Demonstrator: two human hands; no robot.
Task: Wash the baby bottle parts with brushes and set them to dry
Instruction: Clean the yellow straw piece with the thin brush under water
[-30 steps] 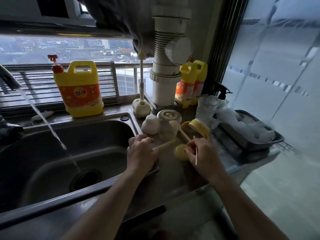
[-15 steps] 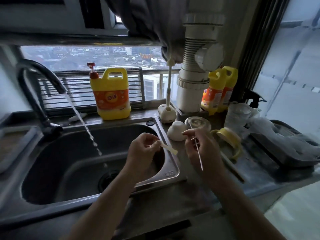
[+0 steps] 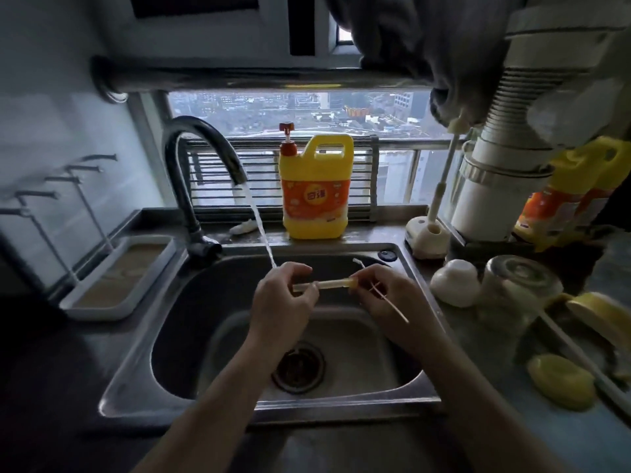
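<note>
Over the steel sink [image 3: 239, 409], my left hand [image 3: 285, 303] pinches one end of a pale yellowish straw tube [image 3: 333, 284]. My right hand [image 3: 389, 295] pinches the tube's other end and also holds a thin straw brush [image 3: 392, 302] that sticks out toward the lower right. Water runs from the dark faucet [image 3: 201, 148] and falls just behind my left hand. On the counter to the right stand a white bottle part [image 3: 456, 282], an upturned clear bottle [image 3: 520, 285], and yellow bottle pieces [image 3: 560, 380].
A yellow dish soap jug [image 3: 316, 189] stands behind the sink. A white bottle brush in its stand [image 3: 428, 233] sits at the back right by a white pipe [image 3: 502, 186]. A drying rack with pegs [image 3: 112, 271] is at the left. More yellow jugs [image 3: 573, 196] stand at far right.
Both hands moved left from the counter to above the sink basin, carrying the straw tube and the thin brush. They now meet at the tube near the water stream.
</note>
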